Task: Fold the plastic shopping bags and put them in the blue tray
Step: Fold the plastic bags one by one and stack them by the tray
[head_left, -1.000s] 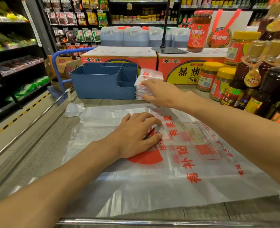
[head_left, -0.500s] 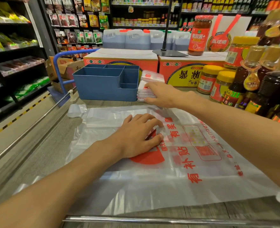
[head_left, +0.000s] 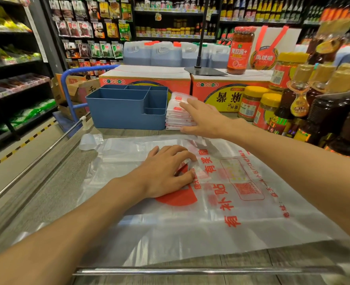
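Observation:
A large clear plastic shopping bag (head_left: 221, 214) with red print lies flat on the counter in front of me. My left hand (head_left: 166, 171) presses down on its middle with spread fingers. Behind it stands the blue tray (head_left: 118, 114), divided into compartments that look bare. Right of the tray sits a stack of folded bags (head_left: 177, 115). My right hand (head_left: 203, 118) rests against the right side of that stack, fingers straight, thumb low at the stack's base.
Two red cartons (head_left: 145, 81) stand behind the tray. Jars and dark bottles (head_left: 293, 108) crowd the right side. A metal rail (head_left: 190, 271) runs along the near edge, another along the left. A blue trolley handle (head_left: 75, 73) and shelves lie beyond.
My right hand has shifted from lying over the stack's front to its right side, fingers straighter. The left hand stays pressed on the flat bag.

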